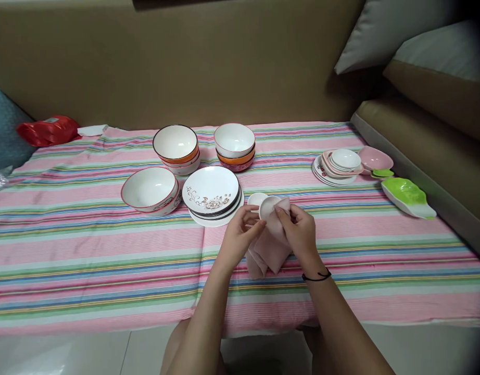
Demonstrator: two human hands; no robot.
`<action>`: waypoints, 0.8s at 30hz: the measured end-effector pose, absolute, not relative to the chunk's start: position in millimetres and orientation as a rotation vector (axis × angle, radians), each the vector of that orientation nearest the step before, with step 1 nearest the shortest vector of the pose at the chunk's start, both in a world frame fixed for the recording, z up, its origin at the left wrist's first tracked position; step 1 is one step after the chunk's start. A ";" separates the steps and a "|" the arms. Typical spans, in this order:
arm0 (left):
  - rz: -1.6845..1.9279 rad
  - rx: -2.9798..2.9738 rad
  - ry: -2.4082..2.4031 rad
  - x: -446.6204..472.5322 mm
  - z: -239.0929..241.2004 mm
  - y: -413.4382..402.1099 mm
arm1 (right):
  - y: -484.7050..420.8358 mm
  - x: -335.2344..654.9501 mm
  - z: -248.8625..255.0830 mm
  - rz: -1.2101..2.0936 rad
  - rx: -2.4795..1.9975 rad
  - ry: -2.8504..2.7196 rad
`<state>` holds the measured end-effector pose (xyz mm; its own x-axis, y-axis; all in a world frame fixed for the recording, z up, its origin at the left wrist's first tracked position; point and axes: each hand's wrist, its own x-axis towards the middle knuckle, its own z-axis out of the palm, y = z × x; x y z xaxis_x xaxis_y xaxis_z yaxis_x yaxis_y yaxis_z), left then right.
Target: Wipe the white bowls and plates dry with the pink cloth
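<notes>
A small white dish (pixel 266 208) is held up between my two hands. My left hand (pixel 243 229) grips its left edge, with the thumb toward me and the fingers behind. In my right hand (pixel 300 229) is a pale pink cloth (pixel 273 247), pinched against the dish's right side and hanging down toward the bedspread. Another small white dish (pixel 257 199) shows just behind, partly covered by the held one. Left of my hands stands a stack of plates, topped by a white plate with a brown flower pattern (pixel 211 190).
Stacked bowls (pixel 175 143) (pixel 235 140) (pixel 149 190) stand at the back and left. To the right are small plates with pink dishes (pixel 333 166), a pink bowl (pixel 376 159) and a green leaf-shaped dish (pixel 406 197). A red bag (pixel 48 131) lies far left; cushions (pixel 439 67) rest at right.
</notes>
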<state>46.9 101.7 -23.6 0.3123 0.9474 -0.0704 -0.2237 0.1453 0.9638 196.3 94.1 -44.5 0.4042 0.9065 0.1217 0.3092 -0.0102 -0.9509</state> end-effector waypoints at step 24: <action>1.015 1.424 1.079 39.0 -20.4 106.7 | 85.8 185.2 -40.5 0.501 -1.545 -1.469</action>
<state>39.0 106.7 -20.4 0.2385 0.9704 0.0370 0.0963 -0.0616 0.9934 185.2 85.8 -40.5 0.2066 0.9340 0.2916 0.5614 0.1310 -0.8171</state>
